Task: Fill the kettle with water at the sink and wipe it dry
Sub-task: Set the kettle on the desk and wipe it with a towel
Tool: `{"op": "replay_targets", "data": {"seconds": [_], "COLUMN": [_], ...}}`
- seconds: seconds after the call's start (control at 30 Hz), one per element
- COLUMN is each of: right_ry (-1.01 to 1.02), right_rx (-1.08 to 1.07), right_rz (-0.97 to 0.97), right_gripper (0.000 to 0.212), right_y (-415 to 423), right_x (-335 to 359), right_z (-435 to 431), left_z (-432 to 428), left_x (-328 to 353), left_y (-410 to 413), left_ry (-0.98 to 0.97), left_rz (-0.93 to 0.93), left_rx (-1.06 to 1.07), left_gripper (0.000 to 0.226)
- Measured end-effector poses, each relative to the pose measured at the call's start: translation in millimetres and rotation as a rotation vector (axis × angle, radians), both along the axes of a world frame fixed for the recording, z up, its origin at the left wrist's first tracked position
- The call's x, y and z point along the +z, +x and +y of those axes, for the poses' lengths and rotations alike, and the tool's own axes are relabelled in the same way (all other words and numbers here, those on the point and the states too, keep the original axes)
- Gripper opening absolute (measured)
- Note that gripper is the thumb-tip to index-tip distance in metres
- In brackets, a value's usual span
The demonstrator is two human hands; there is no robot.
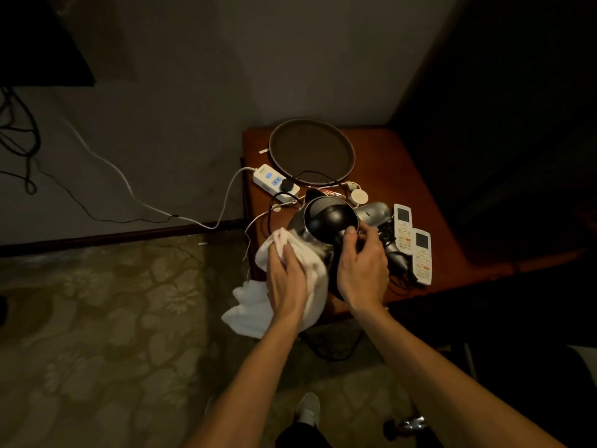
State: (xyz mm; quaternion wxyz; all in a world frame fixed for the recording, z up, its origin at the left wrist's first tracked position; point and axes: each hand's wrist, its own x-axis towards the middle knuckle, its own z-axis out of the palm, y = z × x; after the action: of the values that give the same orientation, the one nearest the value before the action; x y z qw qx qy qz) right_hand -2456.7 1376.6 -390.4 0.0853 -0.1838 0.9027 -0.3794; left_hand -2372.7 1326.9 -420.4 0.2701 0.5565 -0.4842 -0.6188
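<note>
White towel (pixel 258 305) pressed to steel kettle (pixel 302 226) by L hand (pixel 286 276), fingers clutching it; R hand (pixel 363 265) fingers grasp kettle handle, at bench (pixel 429 176) edge.

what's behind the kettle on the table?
Visible behind the kettle: round tray, power strip with one black plug. The kettle and right hand cover part of the hair dryer; the left hand presses a towel over the kettle's left side.

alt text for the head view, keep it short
A person's left hand holds a white towel against the side of a steel kettle while the right hand grips the kettle, at a wooden table with a round tray, power strip and two remotes.
</note>
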Motion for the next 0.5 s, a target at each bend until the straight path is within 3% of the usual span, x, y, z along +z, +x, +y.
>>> {"op": "replay_targets", "data": {"seconds": [0.2, 0.37, 0.5], "right_ry": [-0.019, -0.023, -0.026], "right_rx": [-0.020, -0.012, 0.007], "right_rz": [-0.012, -0.019, -0.039], "right_gripper": [0.050, 0.051, 0.050], "right_y": [2, 3, 4], "right_x": [-1, 2, 1], "right_z": [-4, -5, -3], "left_z": [-1, -7, -4], "left_x": [9, -7, 0], "left_y": [-17, -11, -8], "left_ry": [-0.183, 0.081, 0.089], "left_rz": [-0.096, 0.000, -0.003], "left_rx": [-0.040, 0.087, 0.118], "left_gripper": [0.052, 0.046, 0.043]}}
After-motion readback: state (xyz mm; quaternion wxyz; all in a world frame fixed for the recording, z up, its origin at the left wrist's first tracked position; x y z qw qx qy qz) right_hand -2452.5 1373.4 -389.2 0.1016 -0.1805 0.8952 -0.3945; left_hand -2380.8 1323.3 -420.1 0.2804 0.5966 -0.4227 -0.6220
